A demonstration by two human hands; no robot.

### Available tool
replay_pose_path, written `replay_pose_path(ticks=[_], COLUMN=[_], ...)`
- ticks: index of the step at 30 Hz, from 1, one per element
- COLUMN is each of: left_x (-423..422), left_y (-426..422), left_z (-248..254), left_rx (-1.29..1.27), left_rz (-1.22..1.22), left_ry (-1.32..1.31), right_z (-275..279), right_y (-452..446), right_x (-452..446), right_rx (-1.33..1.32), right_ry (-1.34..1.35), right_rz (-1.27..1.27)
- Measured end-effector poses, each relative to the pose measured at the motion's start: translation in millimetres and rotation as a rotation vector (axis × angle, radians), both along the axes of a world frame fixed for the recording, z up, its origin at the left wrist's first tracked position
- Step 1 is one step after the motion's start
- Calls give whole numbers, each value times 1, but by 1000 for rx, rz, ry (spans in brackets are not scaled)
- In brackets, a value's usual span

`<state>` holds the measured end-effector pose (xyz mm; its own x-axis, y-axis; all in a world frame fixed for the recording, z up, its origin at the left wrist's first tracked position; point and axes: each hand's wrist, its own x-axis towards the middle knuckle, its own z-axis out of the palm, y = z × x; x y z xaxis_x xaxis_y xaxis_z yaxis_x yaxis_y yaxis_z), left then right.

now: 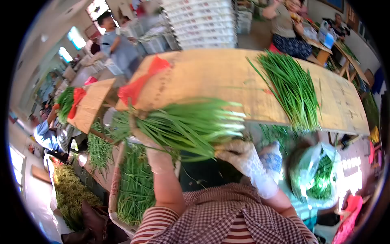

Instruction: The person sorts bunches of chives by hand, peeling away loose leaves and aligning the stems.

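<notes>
A thick bunch of garlic chives point(185, 122) is held over the front edge of the wooden table, its pale stem ends to the right and smeared by motion. My left hand point(140, 132) is wrapped around the leafy part, partly covered by the leaves. Just below the stem ends is my right hand point(233, 150), in a stained glove with a white and blue sleeve cover; its fingers are blurred, and whether they grip any stems is unclear. Another pile of chives point(290, 89) lies on the right part of the table point(203, 77).
Red plastic strips point(144, 79) lie at the table's left end. A crate point(115, 191) of loose greens stands at my left, and a clear plastic bag point(298, 173) of greens at my right. White crates point(199, 24) are stacked behind the table. Other people are around the room.
</notes>
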<state>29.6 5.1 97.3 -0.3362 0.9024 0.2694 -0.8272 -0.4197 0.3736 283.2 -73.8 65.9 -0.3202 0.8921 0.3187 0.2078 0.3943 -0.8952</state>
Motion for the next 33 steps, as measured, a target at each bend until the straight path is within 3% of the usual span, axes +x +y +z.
replay_pose_path(ticks=[1, 4, 7, 13, 15, 16, 19, 21, 22, 24, 27, 29, 30, 32, 33], left_x=[-6, -9, -11, -7, -21, -18, -34, -66, -75, -77, -27, 10, 16, 19, -11], left_y=[2, 10, 8, 6, 8, 2, 0, 4, 3, 3, -16, -27, -24, -15, 2], left_z=[1, -3, -4, 2, -2, 7, 13, 0, -1, -14, -11, -6, -4, -1, -23], left_rx=[-17, 36, 113, 124, 168, 176, 24, 260, 357, 368, 71, -138, -188, -250, -210], left_rz=[10, -61, -199, -140, -199, -204, 92, -264, -449, -442, -43, 130, 171, 222, 100], left_ry=[21, -228, -269, -130, -69, -84, -167, -364, -456, -433, -134, 63, 112, 156, 79], right_z=[3, 9, -8, -4, -4, -7, -44, -98, -98, -104, -26, -12, -1, 0, -1], right_y=[1, -4, -5, -9, -13, -17, -24, -13, -8, -3, -8, -10, -13, -12, -11], right_x=[-3, -11, -5, 9, 20, 30, 68, 108, 114, 107, 55, 44, 44, 45, 46], right_rx=[127, -208, -128, 258, 312, 164, 86, -188, -273, -190, -241, -367, -434, -408, -398], right_ry=[-91, 101, 173, -146, -94, -27, -88, -172, -565, -328, 270, 381, 223, 232, 236], right_rz=[-9, -65, -78, -71, -94, -67, -382, -609, -703, -599, -254, -1, -28, -94, -125])
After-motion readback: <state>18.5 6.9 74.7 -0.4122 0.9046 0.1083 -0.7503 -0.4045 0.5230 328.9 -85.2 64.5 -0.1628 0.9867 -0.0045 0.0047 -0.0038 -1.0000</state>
